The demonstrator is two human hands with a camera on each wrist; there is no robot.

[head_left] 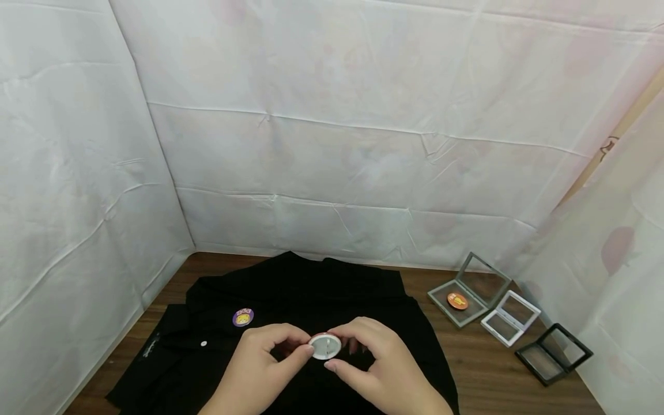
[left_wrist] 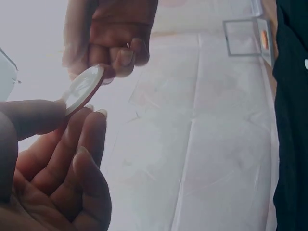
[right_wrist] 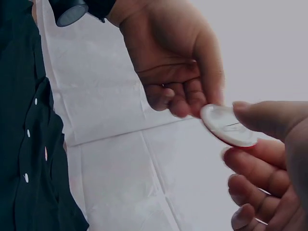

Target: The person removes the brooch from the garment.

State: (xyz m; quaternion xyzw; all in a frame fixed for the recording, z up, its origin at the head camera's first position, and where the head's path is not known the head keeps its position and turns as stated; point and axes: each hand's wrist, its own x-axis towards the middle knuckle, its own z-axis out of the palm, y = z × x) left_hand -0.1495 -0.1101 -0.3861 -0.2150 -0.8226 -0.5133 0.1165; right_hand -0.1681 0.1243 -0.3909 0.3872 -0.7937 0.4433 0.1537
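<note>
head: above, forward-down | wrists: close, upward | shared: badge (head_left: pixel 325 346)

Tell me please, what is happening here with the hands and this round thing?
A person holds a round pin badge between both hands, left hand and right hand, back side up, above a black shirt spread on the table. Another badge already sits on the shirt. Three small open cases lie to the right; the grey case contains an orange badge.

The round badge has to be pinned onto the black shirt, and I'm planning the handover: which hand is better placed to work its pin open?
Probably the right hand. The left hand pinches the badge by its rim, steadying it, while the right fingertips sit at its back, where the pin shows.
</note>
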